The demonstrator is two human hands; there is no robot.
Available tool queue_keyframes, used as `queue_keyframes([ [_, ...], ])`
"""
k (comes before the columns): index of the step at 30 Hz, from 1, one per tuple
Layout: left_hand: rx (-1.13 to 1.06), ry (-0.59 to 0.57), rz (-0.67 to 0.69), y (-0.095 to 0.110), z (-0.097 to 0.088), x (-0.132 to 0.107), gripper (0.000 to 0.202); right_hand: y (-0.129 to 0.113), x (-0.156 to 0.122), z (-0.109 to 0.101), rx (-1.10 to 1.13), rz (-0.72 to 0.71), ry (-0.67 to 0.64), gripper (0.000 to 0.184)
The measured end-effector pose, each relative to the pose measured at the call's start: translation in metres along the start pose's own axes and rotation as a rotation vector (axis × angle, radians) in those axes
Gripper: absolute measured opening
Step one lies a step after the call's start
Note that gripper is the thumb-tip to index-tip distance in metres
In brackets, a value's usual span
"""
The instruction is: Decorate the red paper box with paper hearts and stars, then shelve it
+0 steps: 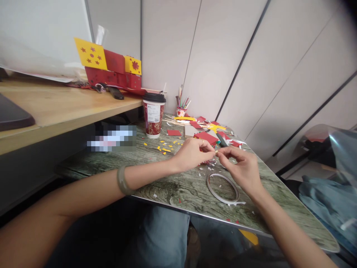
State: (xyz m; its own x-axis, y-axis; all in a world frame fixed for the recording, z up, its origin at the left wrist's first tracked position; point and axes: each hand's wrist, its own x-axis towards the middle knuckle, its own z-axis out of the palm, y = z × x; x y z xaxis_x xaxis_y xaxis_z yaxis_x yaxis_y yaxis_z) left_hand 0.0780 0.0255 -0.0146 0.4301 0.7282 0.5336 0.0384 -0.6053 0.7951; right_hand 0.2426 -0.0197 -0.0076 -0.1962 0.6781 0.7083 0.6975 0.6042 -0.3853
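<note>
Pinching a tiny scrap in the fingers of left hand and right hand, not yet down; yellow bits look cut but loose on worktop.

Lidded cup, just left of centre. Pen pot, upper centre. Shelf, left. Blue cloth, right edge. Pale wall, top.

Pale wall w/ dk seams backs wood-grain tbl.
</note>
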Motion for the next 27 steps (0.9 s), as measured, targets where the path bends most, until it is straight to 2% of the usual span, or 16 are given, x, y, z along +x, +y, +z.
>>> queue_keyframes([
  [10, -0.029, -0.002, -0.042, 0.0027, -0.0008, 0.0000, 0.012, 0.0008, -0.0021, 0.0000, -0.013, -0.007, 0.012, 0.011],
  [27, 0.040, 0.003, 0.006, -0.0009, 0.0009, -0.0017, 0.011, -0.0006, -0.0016, 0.0010, -0.007, 0.017, 0.011, 0.010],
])
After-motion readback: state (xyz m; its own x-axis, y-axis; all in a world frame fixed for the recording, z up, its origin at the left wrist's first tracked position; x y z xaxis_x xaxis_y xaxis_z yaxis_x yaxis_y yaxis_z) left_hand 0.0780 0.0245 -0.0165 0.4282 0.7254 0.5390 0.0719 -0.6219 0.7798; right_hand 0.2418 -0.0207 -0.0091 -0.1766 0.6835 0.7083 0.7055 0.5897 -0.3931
